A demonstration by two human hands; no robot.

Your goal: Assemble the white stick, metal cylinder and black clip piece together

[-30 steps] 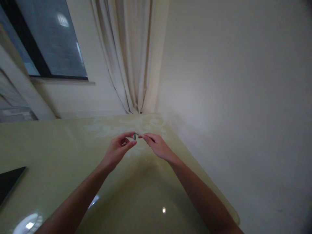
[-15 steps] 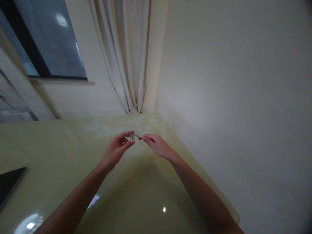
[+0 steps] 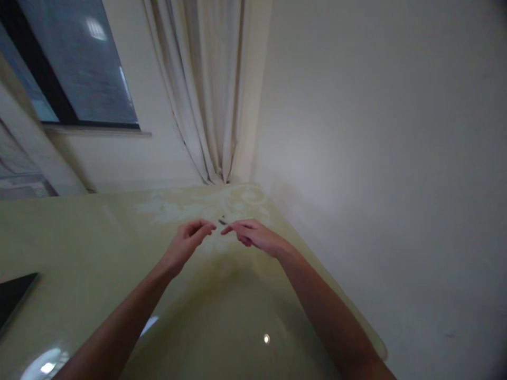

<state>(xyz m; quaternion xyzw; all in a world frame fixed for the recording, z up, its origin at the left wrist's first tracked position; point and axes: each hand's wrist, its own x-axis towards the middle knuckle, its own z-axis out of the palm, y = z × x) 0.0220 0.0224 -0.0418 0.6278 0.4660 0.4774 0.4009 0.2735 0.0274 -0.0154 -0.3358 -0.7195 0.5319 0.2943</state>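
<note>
Just above the table, my left hand (image 3: 187,244) has its fingers loosely bent, and I see nothing between fingertips and thumb. Facing it, my right hand (image 3: 257,236) has one finger stretched toward the left fingertips. A thin dark-tipped piece (image 3: 222,222) juts from the right fingers into the gap between the hands; it is too small and blurred to name. Just beyond it a tiny dark speck (image 3: 223,216) shows. The hands are close together but apart.
The glossy pale green table (image 3: 99,237) carries a white leafy pattern and light reflections. A flat dark object (image 3: 18,295) lies at its left. Beyond stand a cream curtain (image 3: 214,95) and a window (image 3: 87,68). A plain wall (image 3: 376,158) runs along the table's right edge.
The small greenish piece between my left thumb and fingers is no longer visible there, and those fingers have drawn down. My right hand has turned, with one finger now extended.
</note>
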